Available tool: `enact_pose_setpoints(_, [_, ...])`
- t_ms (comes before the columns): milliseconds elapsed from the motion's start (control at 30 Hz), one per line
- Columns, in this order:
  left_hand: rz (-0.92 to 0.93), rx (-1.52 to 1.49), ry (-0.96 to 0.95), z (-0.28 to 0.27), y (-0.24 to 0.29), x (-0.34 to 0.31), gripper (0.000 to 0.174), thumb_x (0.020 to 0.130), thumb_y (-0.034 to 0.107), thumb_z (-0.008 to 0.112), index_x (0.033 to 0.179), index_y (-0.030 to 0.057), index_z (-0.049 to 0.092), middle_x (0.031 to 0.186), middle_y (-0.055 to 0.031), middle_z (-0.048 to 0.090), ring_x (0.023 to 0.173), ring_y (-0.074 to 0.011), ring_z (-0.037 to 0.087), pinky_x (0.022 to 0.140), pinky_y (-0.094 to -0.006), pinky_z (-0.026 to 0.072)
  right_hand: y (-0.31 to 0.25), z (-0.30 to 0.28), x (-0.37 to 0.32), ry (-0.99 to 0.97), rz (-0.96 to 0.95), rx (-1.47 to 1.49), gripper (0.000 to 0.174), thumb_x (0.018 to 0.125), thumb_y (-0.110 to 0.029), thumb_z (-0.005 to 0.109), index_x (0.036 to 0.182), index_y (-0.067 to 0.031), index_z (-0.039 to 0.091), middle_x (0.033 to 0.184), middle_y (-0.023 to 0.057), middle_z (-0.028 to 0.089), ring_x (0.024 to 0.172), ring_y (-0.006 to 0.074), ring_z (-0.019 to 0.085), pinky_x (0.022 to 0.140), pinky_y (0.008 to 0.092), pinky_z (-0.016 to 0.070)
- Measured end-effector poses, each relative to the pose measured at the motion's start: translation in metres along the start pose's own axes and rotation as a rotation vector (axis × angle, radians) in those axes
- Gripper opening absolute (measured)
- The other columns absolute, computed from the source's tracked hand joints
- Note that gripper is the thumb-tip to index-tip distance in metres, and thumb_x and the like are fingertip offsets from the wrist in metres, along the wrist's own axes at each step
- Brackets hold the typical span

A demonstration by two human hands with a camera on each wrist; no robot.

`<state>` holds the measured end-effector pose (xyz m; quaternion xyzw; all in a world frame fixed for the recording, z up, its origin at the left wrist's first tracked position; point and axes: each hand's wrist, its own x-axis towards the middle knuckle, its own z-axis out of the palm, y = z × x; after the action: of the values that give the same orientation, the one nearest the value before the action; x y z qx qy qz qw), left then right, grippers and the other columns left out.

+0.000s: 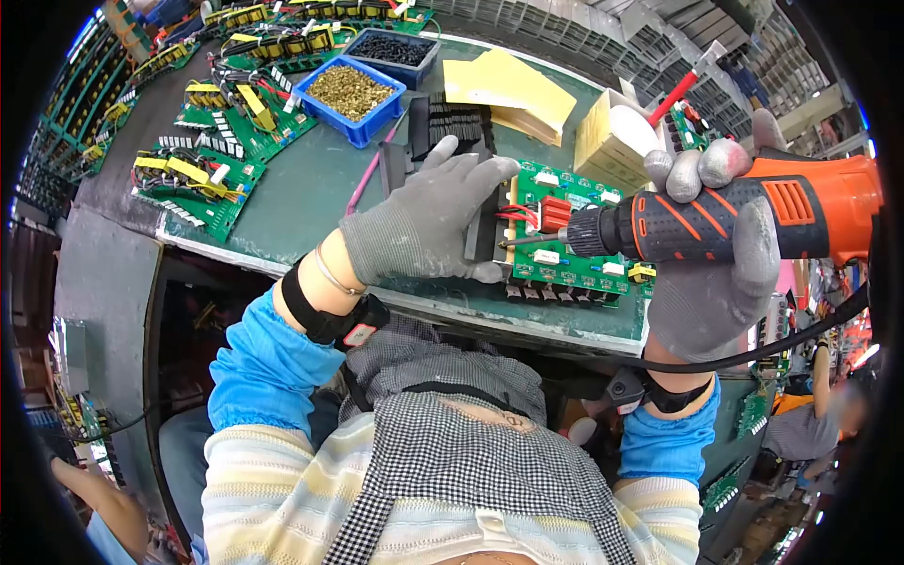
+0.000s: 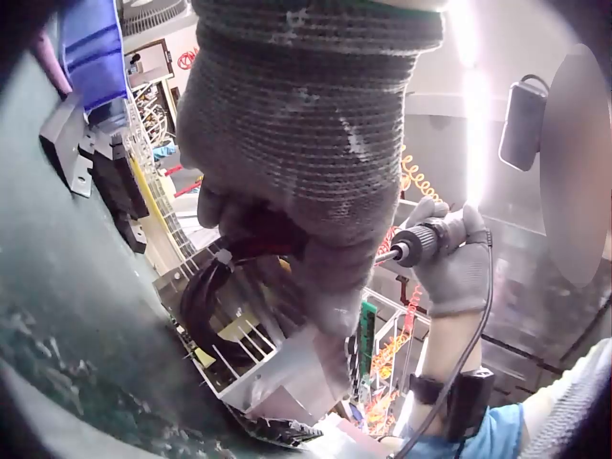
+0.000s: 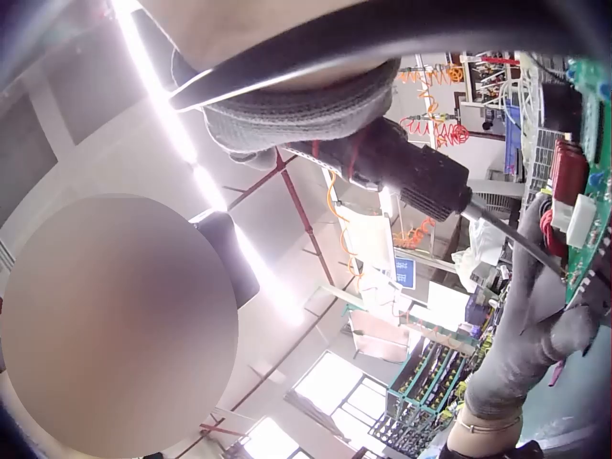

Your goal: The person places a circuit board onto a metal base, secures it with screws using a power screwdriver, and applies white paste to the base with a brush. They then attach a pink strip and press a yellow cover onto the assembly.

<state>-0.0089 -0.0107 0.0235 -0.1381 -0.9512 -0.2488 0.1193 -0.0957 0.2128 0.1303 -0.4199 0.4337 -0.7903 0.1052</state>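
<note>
My gloved right hand (image 1: 720,273) grips an orange and black power drill (image 1: 734,212), held level over the table. Its long driver bit (image 3: 521,234) points left, the tip at the left edge of a green circuit board (image 1: 574,264). That board carries red parts (image 1: 554,215), white connectors and a row of black pieces along its near side. At the same edge, my gloved left hand (image 1: 424,217) holds a black block (image 1: 483,226) against the board, index finger on the far side and thumb on the near side. In the left wrist view, the glove hides much of the board.
Behind the left hand stand a blue bin (image 1: 350,99) of brass-coloured screws and a bin of black parts (image 1: 391,52). Black brackets (image 1: 452,127), yellow sheets (image 1: 508,89) and a cardboard box (image 1: 612,141) lie beyond the board. Wired boards (image 1: 198,184) sit left. The drill's cord (image 1: 753,353) hangs at right.
</note>
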Motion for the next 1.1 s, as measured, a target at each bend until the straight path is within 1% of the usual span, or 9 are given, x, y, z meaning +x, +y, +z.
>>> enact_pose_setpoints(67, [0.013,-0.001,0.021,0.001,-0.001,-0.001,0.100,0.072,0.054,0.082,0.145,0.0060,0.034,0.132,-0.0190,0.054,0.129,-0.0396,0.049,0.119,-0.0600,0.0195,-0.002,0.005,0.001,-0.019,-0.002,-0.030,0.042,0.092,-0.024,0.065,0.124,-0.0029,0.050,0.107,0.0071,0.057,0.097,0.0219,0.061,0.098,0.0493,0.0474])
enact_pose_setpoints(133, [0.033,-0.009,0.050,0.002,-0.001,-0.001,0.099,0.072,0.053,0.083,0.144,0.0060,0.034,0.130,-0.0189,0.055,0.127,-0.0397,0.050,0.118,-0.0600,0.0203,-0.002,0.012,0.002,-0.032,-0.012,-0.067,0.062,0.091,-0.028,0.065,0.140,-0.0010,0.038,0.108,0.0068,0.055,0.095,0.0203,0.058,0.097,0.0452,0.0472])
enact_pose_setpoints(233, [0.050,0.006,0.075,0.005,-0.003,-0.001,0.103,0.068,0.053,0.085,0.142,0.0030,0.035,0.115,-0.0211,0.056,0.121,-0.0396,0.052,0.119,-0.0571,0.0218,0.000,0.015,0.006,-0.127,-0.023,-0.125,0.077,0.091,-0.031,0.065,0.151,0.0001,0.028,0.109,0.0070,0.054,0.093,0.0196,0.056,0.094,0.0433,0.0476])
enact_pose_setpoints(333, [0.039,-0.043,0.074,0.004,-0.002,-0.001,0.100,0.069,0.048,0.086,0.144,0.0055,0.035,0.126,-0.0188,0.056,0.124,-0.0400,0.051,0.118,-0.0603,0.0207,0.006,0.015,0.019,-0.304,0.008,-0.080,0.080,0.091,-0.030,0.064,0.153,0.0001,0.024,0.109,0.0078,0.054,0.092,0.0198,0.056,0.092,0.0442,0.0491])
enact_pose_setpoints(433, [0.070,-0.069,0.126,0.009,-0.005,-0.003,0.100,0.068,0.047,0.086,0.143,0.0051,0.036,0.125,-0.0187,0.056,0.121,-0.0405,0.052,0.118,-0.0605,0.0210,0.018,0.021,0.036,-0.318,0.076,0.027,0.049,0.089,-0.023,0.064,0.128,0.0002,0.046,0.103,0.0082,0.057,0.086,0.0198,0.060,0.085,0.0435,0.0521])
enact_pose_setpoints(500, [0.051,-0.095,0.104,0.005,-0.003,-0.003,0.100,0.066,0.043,0.088,0.143,0.0044,0.036,0.124,-0.0179,0.056,0.120,-0.0405,0.052,0.118,-0.0599,0.0212,0.022,0.030,0.043,-0.216,0.112,0.054,0.028,0.086,-0.014,0.067,0.110,-0.0014,0.060,0.097,0.0088,0.061,0.080,0.0208,0.065,0.079,0.0435,0.0559])
enact_pose_setpoints(800, [0.044,-0.053,0.113,0.006,-0.005,0.000,0.101,0.064,0.047,0.088,0.140,0.0012,0.041,0.114,-0.0183,0.059,0.116,-0.0390,0.055,0.117,-0.0528,0.0251,0.035,0.038,0.055,-0.503,0.179,0.131,0.041,0.084,-0.022,0.074,0.111,0.0033,0.058,0.096,0.0115,0.063,0.078,0.0222,0.066,0.079,0.0426,0.0568])
enact_pose_setpoints(1000, [0.062,-0.102,0.115,0.010,-0.011,0.002,0.098,0.063,0.046,0.088,0.138,0.0015,0.043,0.112,-0.0189,0.061,0.113,-0.0399,0.057,0.113,-0.0509,0.0307,0.038,0.044,0.054,-0.475,0.136,0.169,0.045,0.086,-0.020,0.073,0.119,0.0033,0.054,0.102,0.0131,0.062,0.080,0.0238,0.066,0.079,0.0447,0.0567])
enact_pose_setpoints(1100, [0.053,-0.112,0.084,0.007,-0.011,0.007,0.097,0.064,0.047,0.088,0.138,0.0023,0.044,0.112,-0.0196,0.061,0.112,-0.0404,0.058,0.111,-0.0502,0.0324,0.015,0.043,0.056,-0.564,0.164,-0.061,0.063,0.084,-0.035,0.076,0.129,-0.0005,0.049,0.098,0.0070,0.057,0.082,0.0209,0.062,0.081,0.0421,0.0518])
